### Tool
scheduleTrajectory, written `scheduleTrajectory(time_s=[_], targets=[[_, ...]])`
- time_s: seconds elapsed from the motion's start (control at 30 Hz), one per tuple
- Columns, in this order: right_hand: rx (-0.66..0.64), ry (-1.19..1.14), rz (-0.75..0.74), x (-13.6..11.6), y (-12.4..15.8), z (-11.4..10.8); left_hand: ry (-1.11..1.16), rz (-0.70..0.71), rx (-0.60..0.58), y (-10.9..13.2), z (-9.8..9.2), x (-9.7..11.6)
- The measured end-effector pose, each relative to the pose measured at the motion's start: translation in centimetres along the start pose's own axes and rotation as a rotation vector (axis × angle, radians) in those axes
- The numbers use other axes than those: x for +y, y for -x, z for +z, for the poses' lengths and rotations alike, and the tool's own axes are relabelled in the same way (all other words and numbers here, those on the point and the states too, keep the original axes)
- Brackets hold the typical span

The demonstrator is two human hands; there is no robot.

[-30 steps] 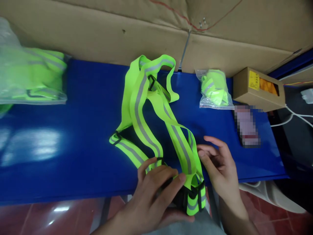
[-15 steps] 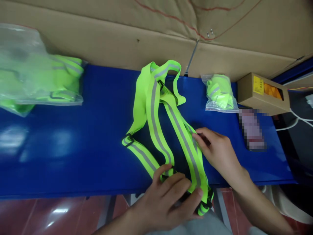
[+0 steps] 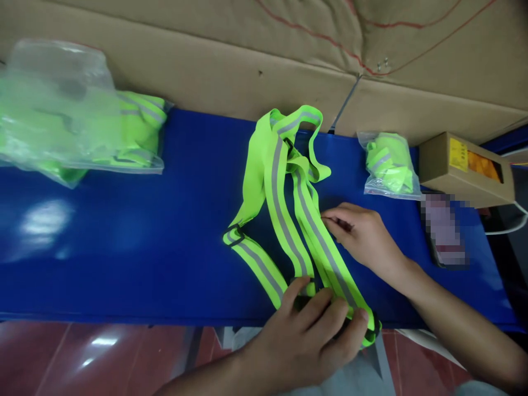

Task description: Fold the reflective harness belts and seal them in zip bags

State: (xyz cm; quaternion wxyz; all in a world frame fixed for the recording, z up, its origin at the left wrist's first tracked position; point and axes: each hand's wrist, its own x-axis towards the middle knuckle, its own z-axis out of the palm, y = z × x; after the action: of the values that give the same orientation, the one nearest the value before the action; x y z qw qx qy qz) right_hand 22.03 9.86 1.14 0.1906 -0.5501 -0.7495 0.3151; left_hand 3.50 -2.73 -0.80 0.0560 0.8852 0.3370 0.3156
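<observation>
A neon-yellow reflective vest (image 3: 282, 206) of elastic straps with grey stripes and black buckles lies loosely looped on the blue table, its lower end at the front edge. My left hand (image 3: 307, 335) is curled over that lower end, fingers bent around the straps and buckles; part of its grip is hidden. At the right-hand strap, my right hand (image 3: 367, 234) has thumb and forefinger pinched together at the strap's outer edge. What exactly lies between those fingertips is hard to see.
Clear bags with more neon straps (image 3: 140, 129) lie at the left. Against the cardboard backing (image 3: 206, 71) on the right are a small bagged vest (image 3: 390, 162), a brown box (image 3: 437, 159) and a phone (image 3: 443, 231). White cables run beside the box.
The right-hand outer strap, held out to the side before, now lies closer under the neighbouring strap. My left hand stays over the lower end. The whole view has shifted, so things appear farther right.
</observation>
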Motion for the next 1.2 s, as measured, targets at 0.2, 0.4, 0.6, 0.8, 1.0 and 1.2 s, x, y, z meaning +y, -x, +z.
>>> scheduleTrajectory(time_s=[0.2, 0.4, 0.6, 0.8, 1.0, 1.2], targets=[[-0.038, -0.041, 0.001, -0.1, 3.1, -1.4, -0.041, -0.089, -0.148, -0.3, 0.0, 0.5], [-0.051, 0.084, -0.031, -0.6, 7.1, -1.4, -0.05, -0.058, -0.073, -0.9, 0.5, 0.6], [-0.053, 0.129, -0.034, 0.2, 4.6, 0.0, -0.064, -0.079, -0.043, -1.2, 1.0, 0.4], [-0.032, 0.085, -0.011, -0.1, 7.3, -2.7, -0.04, -0.104, 0.033, 0.4, 0.9, 1.0], [-0.112, 0.172, 0.075, -1.3, 14.2, -3.0, 0.04, -0.14, -0.008, 0.5, 1.0, 1.2], [-0.196, 0.061, -0.02, -2.2, 15.1, 0.2, 0.208, -0.072, -0.124, -0.2, 1.1, 0.2]])
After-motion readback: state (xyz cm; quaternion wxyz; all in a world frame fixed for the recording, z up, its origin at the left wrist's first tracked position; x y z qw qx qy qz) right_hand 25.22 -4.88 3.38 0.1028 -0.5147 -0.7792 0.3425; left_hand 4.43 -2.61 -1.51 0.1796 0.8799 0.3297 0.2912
